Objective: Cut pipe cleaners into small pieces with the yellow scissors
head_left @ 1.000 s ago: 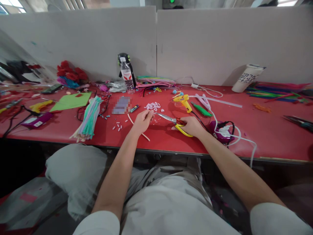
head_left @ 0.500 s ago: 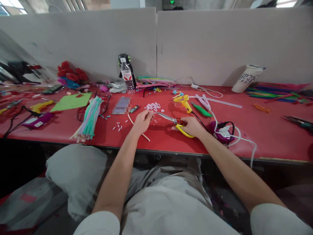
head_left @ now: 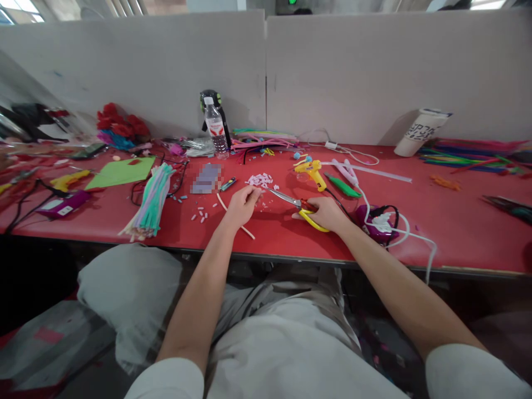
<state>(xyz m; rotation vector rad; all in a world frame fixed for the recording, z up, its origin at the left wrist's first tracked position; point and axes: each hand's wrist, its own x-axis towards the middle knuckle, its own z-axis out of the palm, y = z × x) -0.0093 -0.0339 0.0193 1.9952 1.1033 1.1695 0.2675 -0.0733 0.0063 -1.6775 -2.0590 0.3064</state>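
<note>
My right hand grips a pair of scissors with yellow and red handles, their blades pointing left. The blade tips reach the fingertips of my left hand, which is closed in a pinch. Whatever it pinches is too small and hidden to name. A cream pipe cleaner passes under my left wrist, partly covered by it. Just beyond the fingertips lies a heap of short pale pink cut pieces. More pieces are scattered to the left of my hand.
A bundle of pastel pipe cleaners lies left, by a green sheet. Behind stand a water bottle and a tilted cup. A yellow glue gun, green-handled tool and corded purple box are at right.
Almost nothing differs. Both hands and the scissors stay in nearly the same place, with the blade tips still at the left fingertips.
</note>
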